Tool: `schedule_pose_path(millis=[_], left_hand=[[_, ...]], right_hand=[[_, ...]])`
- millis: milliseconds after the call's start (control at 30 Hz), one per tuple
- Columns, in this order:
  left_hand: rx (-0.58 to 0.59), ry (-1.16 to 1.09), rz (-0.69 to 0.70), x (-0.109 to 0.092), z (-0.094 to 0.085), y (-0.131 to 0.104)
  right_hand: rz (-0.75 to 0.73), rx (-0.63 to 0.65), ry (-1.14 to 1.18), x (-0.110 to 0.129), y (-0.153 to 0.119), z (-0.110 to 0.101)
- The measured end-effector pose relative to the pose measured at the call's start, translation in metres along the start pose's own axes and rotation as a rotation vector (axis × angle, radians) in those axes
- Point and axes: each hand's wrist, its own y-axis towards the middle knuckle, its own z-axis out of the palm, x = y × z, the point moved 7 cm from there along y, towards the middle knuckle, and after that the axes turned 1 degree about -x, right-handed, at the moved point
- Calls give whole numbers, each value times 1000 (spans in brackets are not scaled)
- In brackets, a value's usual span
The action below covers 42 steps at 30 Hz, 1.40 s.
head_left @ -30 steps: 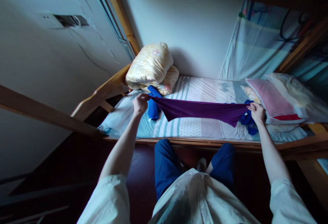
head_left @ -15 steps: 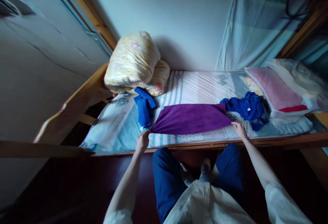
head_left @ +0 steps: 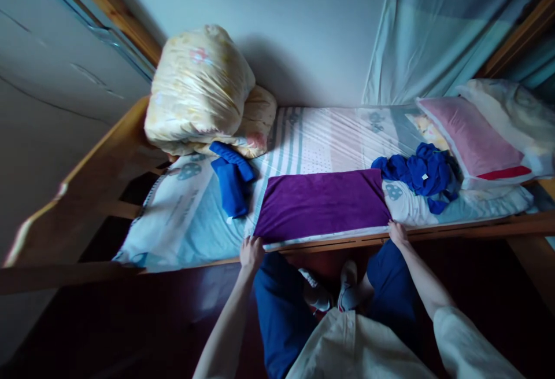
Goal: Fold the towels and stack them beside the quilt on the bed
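Observation:
A purple cloth (head_left: 323, 204) lies spread nearly flat on the bed, close to its front edge. My left hand (head_left: 252, 251) pinches the cloth's near left corner, and my right hand (head_left: 397, 233) pinches the near right corner. Folded blue cloths (head_left: 234, 185) rest to the left of the purple one. To its right is a crumpled heap of blue cloth (head_left: 427, 172) with a small white tag, touching or nearly touching the purple cloth's far right corner.
A bulky yellow quilt (head_left: 199, 87) is piled at the bed's back left. At the right lie a pink pillow (head_left: 474, 139) and a clear plastic bag (head_left: 515, 113). A wooden rail (head_left: 468, 231) runs along the front edge; a pale curtain (head_left: 407, 43) hangs behind.
Both hands have moved down toward the bed's front edge, drawing the near corners of the purple cloth with them. The cloth now lies flatter and wider. The view has shifted slightly.

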Motion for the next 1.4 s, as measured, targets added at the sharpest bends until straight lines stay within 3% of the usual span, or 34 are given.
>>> schedule_pose_path(millis=[100,167,267,333,400,567,733,833,933,1033,1167,1300,1400], left_hand=[[-144,-99,113,-71,-11,13],[-117,-219,206,-132,-6,25],[-80,-325,131,-207,13,44],[-70,-356,88,-244,30,51],[-71,-374,38,-265,49,53],[-149,-357,-104,-271,86,53],[-139,-336,-160,-267,102,57],[-117,-323,-179,-267,104,59],[-91,-295,-175,-266,107,59],[-84,-285,-170,-265,110,58],[-95,-283,-172,-263,114,57],[-91,-268,-171,-263,115,56],[-78,-273,-172,-263,115,57]], right_hand=[[-17,-26,-10,8,-4,15],[-56,-63,-2,9,-4,20],[-106,-80,19,6,-2,24],[-116,-48,39,1,0,27],[-123,-16,65,-2,1,30],[-148,39,88,-9,0,42],[-132,131,-33,-19,23,35],[-92,186,-60,-22,76,11],[-185,68,73,-8,152,-26],[-248,18,160,5,225,-48],[-200,-80,170,10,302,-75],[-7,-223,206,5,349,-105],[-12,-179,200,21,358,-108]])
